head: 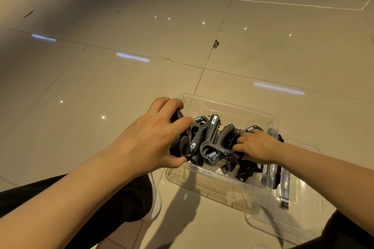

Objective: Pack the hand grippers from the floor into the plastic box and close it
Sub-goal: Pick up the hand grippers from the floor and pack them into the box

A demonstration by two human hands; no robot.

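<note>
A clear plastic box stands open on the tiled floor in front of me. Several black hand grippers with metal springs are piled inside it. My left hand is over the box's left end, fingers and thumb closed around a black hand gripper at the left of the pile. My right hand lies palm down on the grippers at the right end of the box, fingers spread and pressing on them.
The clear lid lies flat on the floor to the right of the box, partly under it. My dark trouser leg and white shoe are left of the box, another leg at bottom right. Glossy beige tiles stretch beyond.
</note>
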